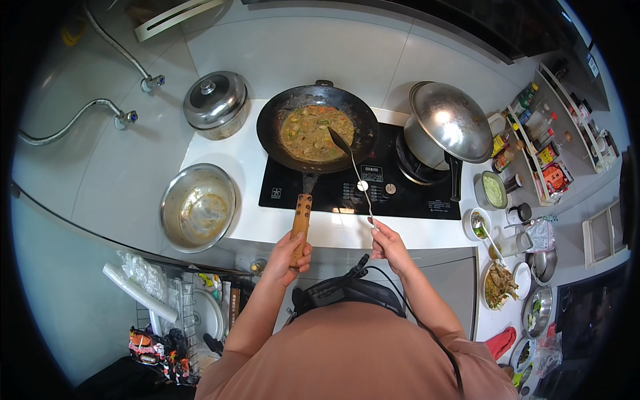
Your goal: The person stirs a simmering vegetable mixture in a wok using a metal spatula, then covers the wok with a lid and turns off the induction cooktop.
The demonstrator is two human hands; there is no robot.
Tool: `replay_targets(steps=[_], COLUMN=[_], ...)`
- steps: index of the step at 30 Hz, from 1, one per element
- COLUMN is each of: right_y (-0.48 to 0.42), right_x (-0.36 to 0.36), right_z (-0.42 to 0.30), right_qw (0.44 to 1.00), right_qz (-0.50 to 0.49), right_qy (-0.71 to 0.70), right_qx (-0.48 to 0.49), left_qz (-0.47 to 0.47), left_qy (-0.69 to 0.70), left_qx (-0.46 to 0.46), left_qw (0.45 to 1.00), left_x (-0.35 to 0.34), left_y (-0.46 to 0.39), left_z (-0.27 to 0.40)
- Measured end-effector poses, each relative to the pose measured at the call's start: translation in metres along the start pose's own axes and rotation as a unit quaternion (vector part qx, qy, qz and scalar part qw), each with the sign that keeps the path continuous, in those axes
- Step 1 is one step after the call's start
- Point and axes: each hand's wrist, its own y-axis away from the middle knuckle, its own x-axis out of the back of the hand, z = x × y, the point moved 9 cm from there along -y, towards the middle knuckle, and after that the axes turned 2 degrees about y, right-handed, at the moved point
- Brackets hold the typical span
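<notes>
A dark wok [270, 120] sits over the left part of a black glass cooktop [325, 197]. Brown, saucy food [315, 132] with green, yellow and orange bits simmers or rests in its bottom; which, I cannot tell. My left hand [290, 255] is wrapped around the wok's wooden handle [302, 215]. Between the thumb and fingers of my right hand [389, 242] is the thin end of a long metal spatula or ladle [358, 172]. Its dark head lies at the right side of the food, inside the wok.
A lidded steel pot [217, 107] and a steel basin [197, 207] stand left of the wok. On the right burner is a large pot with a domed lid [450, 117]. Bottles, a green-filled container [493, 190], bowls and a plate of food [495, 295] line the right counter.
</notes>
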Motion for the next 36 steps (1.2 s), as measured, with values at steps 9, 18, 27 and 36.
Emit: replay_targets(steps=[9,18,27,36], right_y=[0.002,0.001,0.0,0.003], right_x=[-0.002,-0.001,0.003,-0.033], right_z=[-0.004,-0.001,-0.005,-0.063], right_qw=[1.0,1.0,0.999,0.986], right_qz=[-0.002,0.0,0.014,-0.051], right_qy=[0.01,0.003,0.024,0.13], right_qx=[0.0,-0.002,0.017,0.087], left_qz=[0.014,0.015,0.011,0.012], left_qy=[-0.003,-0.003,-0.003,-0.007], left_qx=[0.003,0.003,0.001,0.0], left_qw=[1.0,1.0,1.0,1.0], left_x=[0.001,0.002,0.001,0.0], left_y=[0.001,0.0,0.001,0.0], left_z=[0.0,-0.001,-0.001,0.0])
